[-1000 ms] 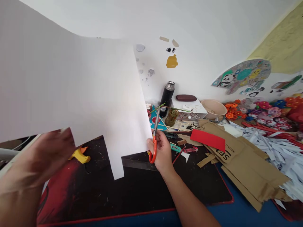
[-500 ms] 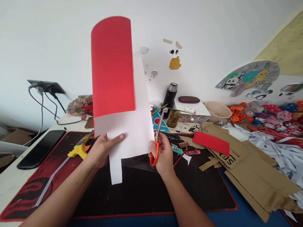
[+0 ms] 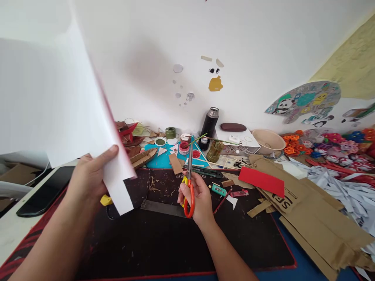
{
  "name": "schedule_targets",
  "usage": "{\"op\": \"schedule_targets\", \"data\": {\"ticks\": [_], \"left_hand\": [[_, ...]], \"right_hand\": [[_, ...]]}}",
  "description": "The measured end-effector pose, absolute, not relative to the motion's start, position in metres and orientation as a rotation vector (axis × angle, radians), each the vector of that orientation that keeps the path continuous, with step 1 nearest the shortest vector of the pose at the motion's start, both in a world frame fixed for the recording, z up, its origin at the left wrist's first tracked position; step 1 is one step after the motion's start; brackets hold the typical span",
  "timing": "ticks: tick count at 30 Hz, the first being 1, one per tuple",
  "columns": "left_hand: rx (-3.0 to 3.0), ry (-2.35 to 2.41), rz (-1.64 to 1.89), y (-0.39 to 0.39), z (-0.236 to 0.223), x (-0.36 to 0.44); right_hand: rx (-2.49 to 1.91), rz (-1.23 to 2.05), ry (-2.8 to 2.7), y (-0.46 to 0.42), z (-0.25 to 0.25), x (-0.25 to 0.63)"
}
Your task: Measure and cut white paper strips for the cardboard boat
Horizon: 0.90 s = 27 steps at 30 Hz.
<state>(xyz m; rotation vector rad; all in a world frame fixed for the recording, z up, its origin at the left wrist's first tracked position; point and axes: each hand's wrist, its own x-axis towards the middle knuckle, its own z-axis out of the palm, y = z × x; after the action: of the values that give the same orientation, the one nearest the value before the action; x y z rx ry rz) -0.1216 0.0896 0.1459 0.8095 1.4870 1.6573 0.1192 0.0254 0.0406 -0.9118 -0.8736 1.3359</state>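
Observation:
My left hand (image 3: 93, 171) pinches a large sheet of paper (image 3: 55, 101) by its lower part, thumb on the near face. White is the side toward me, with a red edge showing at its right. A narrow white strip hangs below the fingers. The sheet is blurred and runs out of view at the left. Around the handles of a pair of scissors (image 3: 189, 187), orange and yellow, my right hand (image 3: 199, 199) is closed. Their blades point up and look closed. Beneath both hands lies a black mat (image 3: 164, 242) with a red border.
A dark ruler-like strip (image 3: 164, 208) lies on the mat. Behind it are paint pots (image 3: 184, 147), a black thermos (image 3: 209, 124) and a jar (image 3: 215, 151). Brown cardboard (image 3: 313, 218) and a red piece (image 3: 262, 180) lie right. A phone (image 3: 43, 195) and yellow glue gun (image 3: 106, 200) are left.
My left hand has swung the sheet to the left and turned it, so its white side now faces me instead of the red. The scissors have come away from the paper, slightly left.

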Motion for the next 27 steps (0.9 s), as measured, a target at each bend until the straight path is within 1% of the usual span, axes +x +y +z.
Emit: {"op": "schedule_targets", "data": {"ticks": [4,8,13,23,27], "left_hand": [[0.764,1.471,1.648,0.098,0.13,-0.117],[0.798,1.444,1.644,0.116,0.116,-0.117],[0.807,1.445,1.637,0.125,0.098,-0.123],[0.739,1.407,1.694,0.128,0.082,-0.139],[0.788,1.449,1.668,0.126,0.079,-0.14]], "right_hand": [[-0.914,1.379,-0.866,0.024,0.035,0.122],[-0.889,1.517,-0.879,0.024,0.03,0.125],[-0.809,1.668,-1.023,0.02,0.03,0.124],[-0.696,1.789,-1.257,0.007,0.027,0.113],[-0.836,1.744,-1.284,0.001,0.027,0.107]]}}
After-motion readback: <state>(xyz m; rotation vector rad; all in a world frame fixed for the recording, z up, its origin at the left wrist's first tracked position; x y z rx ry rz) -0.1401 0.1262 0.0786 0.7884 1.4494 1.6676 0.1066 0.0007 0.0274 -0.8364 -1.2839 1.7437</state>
